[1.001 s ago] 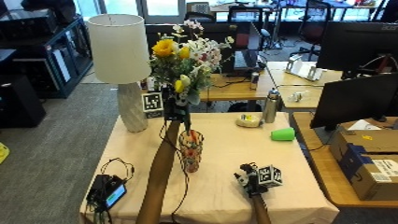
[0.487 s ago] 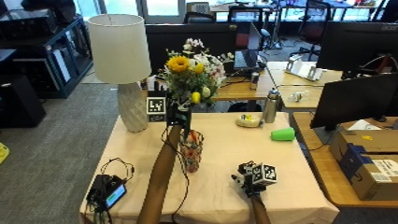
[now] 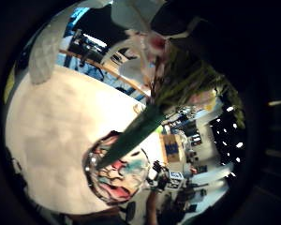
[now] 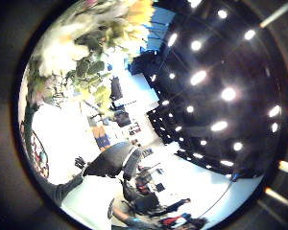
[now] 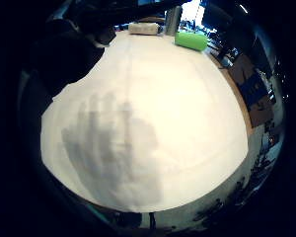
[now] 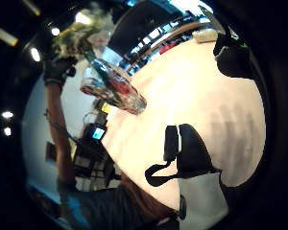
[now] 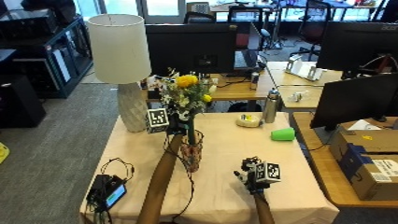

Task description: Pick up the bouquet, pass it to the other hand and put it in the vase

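Bouquet [image 7: 185, 95] of yellow and white flowers held upright over mid-table, stems gripped by left hand [image 7: 176, 126]; green stem bundle [image 3: 131, 136] reaching down into mouth of patterned glass vase [image 7: 191, 156], standing near table centre; seated on the bottom or not, cannot tell. Right hand [image 7: 255, 177] above cream tablecloth [image 7: 223, 196] toward near right corner, holding nothing; fingers spread flat, judging by shadow on cloth. White lamp [image 7: 122, 65] at far left corner; green cup [image 7: 283, 134] by right edge; metal bottle [image 7: 270, 106] at far edge.
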A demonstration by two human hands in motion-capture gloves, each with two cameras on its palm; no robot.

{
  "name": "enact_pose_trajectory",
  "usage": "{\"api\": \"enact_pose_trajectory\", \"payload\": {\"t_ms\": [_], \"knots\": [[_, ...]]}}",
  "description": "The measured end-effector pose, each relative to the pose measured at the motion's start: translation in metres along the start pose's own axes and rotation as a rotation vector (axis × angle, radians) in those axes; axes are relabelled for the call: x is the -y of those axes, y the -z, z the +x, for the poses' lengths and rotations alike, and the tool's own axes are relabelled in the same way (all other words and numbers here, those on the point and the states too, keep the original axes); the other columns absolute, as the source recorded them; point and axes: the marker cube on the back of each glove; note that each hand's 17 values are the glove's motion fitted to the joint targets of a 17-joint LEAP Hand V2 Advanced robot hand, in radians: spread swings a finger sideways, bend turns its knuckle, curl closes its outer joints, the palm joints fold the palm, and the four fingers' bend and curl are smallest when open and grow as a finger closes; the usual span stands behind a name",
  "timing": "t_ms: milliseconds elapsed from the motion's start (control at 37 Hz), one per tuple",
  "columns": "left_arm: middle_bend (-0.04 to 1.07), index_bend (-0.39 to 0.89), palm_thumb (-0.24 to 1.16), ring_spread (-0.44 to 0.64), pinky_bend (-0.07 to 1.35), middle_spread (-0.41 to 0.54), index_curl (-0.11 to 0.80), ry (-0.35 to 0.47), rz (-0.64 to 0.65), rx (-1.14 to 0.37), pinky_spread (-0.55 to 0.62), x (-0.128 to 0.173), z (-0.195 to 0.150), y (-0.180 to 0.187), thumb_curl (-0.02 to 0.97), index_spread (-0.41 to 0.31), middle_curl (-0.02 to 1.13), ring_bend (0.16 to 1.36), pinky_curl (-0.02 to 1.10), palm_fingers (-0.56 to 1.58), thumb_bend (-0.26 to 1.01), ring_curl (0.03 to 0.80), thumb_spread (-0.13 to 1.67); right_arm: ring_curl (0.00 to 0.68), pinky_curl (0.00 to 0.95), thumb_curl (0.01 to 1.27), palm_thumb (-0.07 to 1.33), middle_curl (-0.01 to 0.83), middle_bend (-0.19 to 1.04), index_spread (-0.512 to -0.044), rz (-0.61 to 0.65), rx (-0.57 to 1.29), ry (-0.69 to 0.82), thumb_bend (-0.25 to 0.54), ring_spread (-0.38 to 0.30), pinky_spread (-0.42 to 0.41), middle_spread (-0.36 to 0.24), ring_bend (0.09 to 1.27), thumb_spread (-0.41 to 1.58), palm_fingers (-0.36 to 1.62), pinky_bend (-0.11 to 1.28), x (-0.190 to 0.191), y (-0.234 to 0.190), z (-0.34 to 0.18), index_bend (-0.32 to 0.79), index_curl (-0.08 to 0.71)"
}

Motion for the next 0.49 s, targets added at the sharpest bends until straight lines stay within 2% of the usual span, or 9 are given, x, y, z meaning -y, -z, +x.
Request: {"api": "enact_pose_trajectory", "payload": {"t_ms": [54,162,244,298,325,379,433,487], "knots": [[0.17,0.18,0.28,0.33,0.72,0.352,0.183,0.043,0.043,0.07,0.35,-0.005,0.001,0.006,0.421,0.192,0.35,0.63,0.39,0.09,-0.09,0.337,0.74,0.358,0.306,0.53,0.71,0.432,0.21,-0.301,0.081,0.019,0.061,-0.035,-0.023,0.28,-0.104,0.19,1.03,0.86,0.17,0.009,-0.003,0.003,0.17,0.4],[0.16,0.22,0.25,0.37,0.69,0.393,0.223,-0.021,0.126,0.149,0.39,-0.01,0.008,0.017,0.401,0.199,0.33,0.61,0.36,0.12,-0.06,0.318,0.74,0.362,0.308,0.52,0.69,0.429,0.19,-0.303,0.121,0.024,0.086,-0.035,-0.016,0.285,-0.1,0.19,1.04,0.83,0.18,0.011,0.004,0.002,0.17,0.402],[0.15,0.32,0.23,0.4,0.65,0.394,0.271,-0.075,0.18,0.215,0.41,-0.017,0.017,0.024,0.39,0.188,0.31,0.57,0.35,0.17,-0.06,0.302,0.75,0.361,0.306,0.51,0.68,0.427,0.19,-0.307,0.127,0.027,0.084,-0.032,-0.013,0.286,-0.099,0.19,1.04,0.83,0.18,0.01,0.009,-0.001,0.17,0.402],[0.13,0.44,0.22,0.4,0.6,0.37,0.318,-0.114,0.207,0.244,0.42,-0.022,0.022,0.027,0.383,0.142,0.3,0.54,0.33,0.24,-0.05,0.289,0.75,0.362,0.307,0.51,0.67,0.425,0.18,-0.307,0.132,0.025,0.085,-0.03,-0.012,0.286,-0.098,0.19,1.05,0.82,0.18,0.009,0.012,-0.003,0.17,0.401],[0.13,0.45,0.22,0.4,0.59,0.367,0.325,-0.135,0.217,0.249,0.43,-0.023,0.024,0.028,0.38,0.134,0.29,0.54,0.33,0.24,-0.05,0.285,0.75,0.362,0.306,0.5,0.67,0.426,0.19,-0.308,0.137,0.023,0.089,-0.028,-0.011,0.286,-0.098,0.19,1.05,0.82,0.18,0.009,0.014,-0.004,0.17,0.402],[0.12,0.54,0.22,0.38,0.54,0.329,0.363,-0.185,0.233,0.256,0.42,-0.027,0.029,0.029,0.376,0.073,0.28,0.54,0.31,0.32,-0.05,0.283,0.76,0.362,0.307,0.5,0.67,0.423,0.19,-0.307,0.149,0.02,0.102,-0.027,-0.01,0.287,-0.098,0.19,1.05,0.82,0.18,0.01,0.017,-0.006,0.17,0.401],[0.11,0.67,0.22,0.3,0.51,0.259,0.409,-0.234,0.247,0.269,0.39,-0.031,0.038,0.029,0.373,-0.024,0.27,0.54,0.3,0.47,-0.04,0.283,0.77,0.363,0.308,0.5,0.66,0.422,0.19,-0.307,0.158,0.019,0.11,-0.027,-0.01,0.287,-0.095,0.19,1.05,0.82,0.18,0.011,0.019,-0.008,0.16,0.4],[0.12,0.74,0.22,0.25,0.51,0.188,0.435,-0.261,0.254,0.276,0.31,-0.033,0.044,0.03,0.368,-0.081,0.26,0.49,0.3,0.57,-0.04,0.263,0.78,0.364,0.309,0.49,0.66,0.42,0.18,-0.307,0.163,0.019,0.113,-0.026,-0.006,0.287,-0.094,0.19,1.06,0.81,0.18,0.012,0.02,-0.009,0.16,0.4]]}}
